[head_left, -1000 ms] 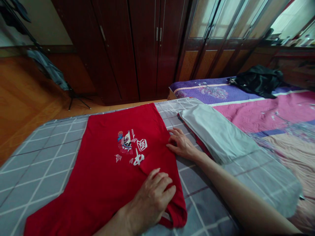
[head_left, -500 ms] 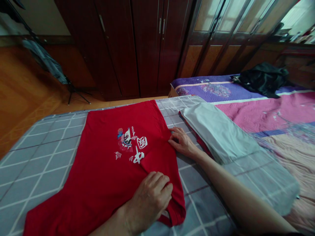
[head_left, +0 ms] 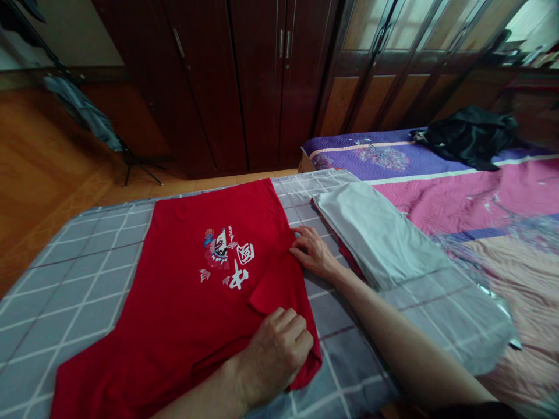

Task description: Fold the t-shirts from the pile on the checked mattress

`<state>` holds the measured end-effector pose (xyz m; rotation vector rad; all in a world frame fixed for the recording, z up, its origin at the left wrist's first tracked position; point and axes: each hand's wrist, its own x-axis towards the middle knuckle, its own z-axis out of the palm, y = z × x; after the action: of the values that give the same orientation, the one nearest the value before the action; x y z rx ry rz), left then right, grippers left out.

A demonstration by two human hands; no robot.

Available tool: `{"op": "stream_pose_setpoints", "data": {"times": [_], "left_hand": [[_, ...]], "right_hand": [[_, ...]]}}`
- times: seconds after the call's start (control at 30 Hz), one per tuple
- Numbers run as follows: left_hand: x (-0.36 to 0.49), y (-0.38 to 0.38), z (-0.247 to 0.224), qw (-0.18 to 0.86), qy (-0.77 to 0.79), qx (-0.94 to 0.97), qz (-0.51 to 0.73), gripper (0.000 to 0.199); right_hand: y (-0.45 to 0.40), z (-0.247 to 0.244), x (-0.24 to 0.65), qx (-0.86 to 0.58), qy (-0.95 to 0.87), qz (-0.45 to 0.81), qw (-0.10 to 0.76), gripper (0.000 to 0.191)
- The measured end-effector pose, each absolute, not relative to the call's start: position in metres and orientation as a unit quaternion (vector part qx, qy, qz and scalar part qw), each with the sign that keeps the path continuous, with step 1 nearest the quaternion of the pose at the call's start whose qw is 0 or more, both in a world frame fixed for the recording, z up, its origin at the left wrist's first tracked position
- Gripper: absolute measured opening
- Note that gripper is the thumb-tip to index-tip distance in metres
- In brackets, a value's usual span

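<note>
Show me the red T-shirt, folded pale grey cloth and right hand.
Red T-shirt point(head_left: 174, 256): head view, plain fabric left of the print.
Folded pale grey cloth point(head_left: 375, 233): head view, top face.
Right hand point(head_left: 315, 254): head view, back of the hand.

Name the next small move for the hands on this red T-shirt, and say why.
Probably press the folded flap of the red T-shirt flat with the left hand. The flap lies doubled over near the shirt's right edge, just above that hand, and it looks loose, while the right hand rests at that edge higher up.
</note>
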<state>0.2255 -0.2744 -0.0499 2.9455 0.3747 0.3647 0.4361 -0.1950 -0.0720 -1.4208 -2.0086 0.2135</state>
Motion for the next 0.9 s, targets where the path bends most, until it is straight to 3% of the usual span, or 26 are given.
{"op": "stream_pose_setpoints", "data": {"times": [0.3, 0.43, 0.77, 0.9], "left_hand": [[0.227, -0.279, -0.039, 0.141, 0.151, 0.974, 0.094, 0.008], [0.226, -0.277, -0.028, 0.187, 0.112, 0.974, 0.057, 0.013], [0.241, -0.273, -0.036, 0.328, 0.082, 0.937, 0.084, 0.014], [0.240, -0.275, -0.034, 0.233, 0.106, 0.961, 0.107, 0.032]], "right_hand": [[-0.196, -0.070, 0.439, -0.564, -0.750, 0.074, 0.336, 0.017], [-0.198, -0.073, 0.434, -0.552, -0.781, 0.066, 0.285, 0.034], [-0.199, -0.076, 0.429, -0.561, -0.792, 0.035, 0.237, 0.046], [-0.199, -0.084, 0.429, -0.557, -0.797, 0.031, 0.233, 0.054]]}}
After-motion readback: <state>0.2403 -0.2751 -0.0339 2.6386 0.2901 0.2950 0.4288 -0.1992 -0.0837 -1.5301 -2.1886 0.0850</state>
